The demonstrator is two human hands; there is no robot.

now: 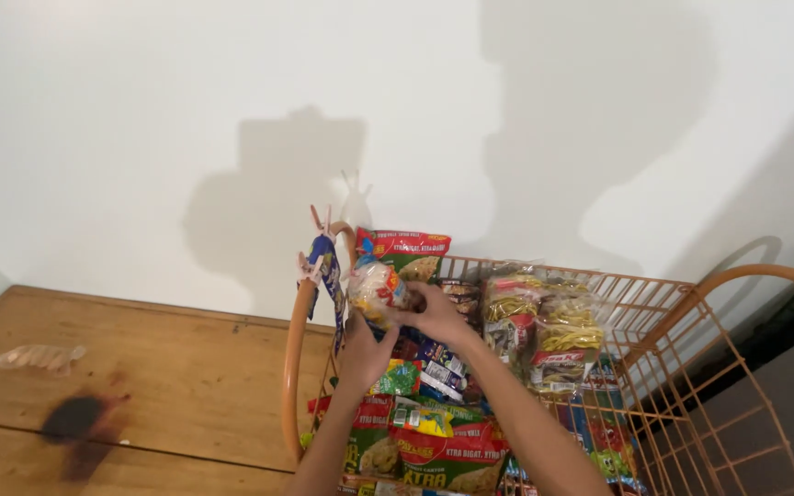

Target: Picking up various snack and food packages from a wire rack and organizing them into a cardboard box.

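Observation:
Both hands meet over an orange wire rack [682, 367] packed with snack packets. My left hand [365, 354] and my right hand [436, 312] together hold a small clear packet of snacks [377, 287] near the rack's left hoop [294, 367]. A red and green snack packet [403, 249] stands upright just behind it. Clear packets of yellow stick snacks [562, 326] hang to the right. More red and green packets [443, 450] lie lower in the rack, under my forearms.
A wooden table [176, 386] with a dark stain [73, 418] lies at left, with a small clear wrapper [39, 356] on it. Pale clips [316, 230] sit on the hoop top, holding a blue strip of sachets [328, 271]. A white wall [232, 110] stands behind.

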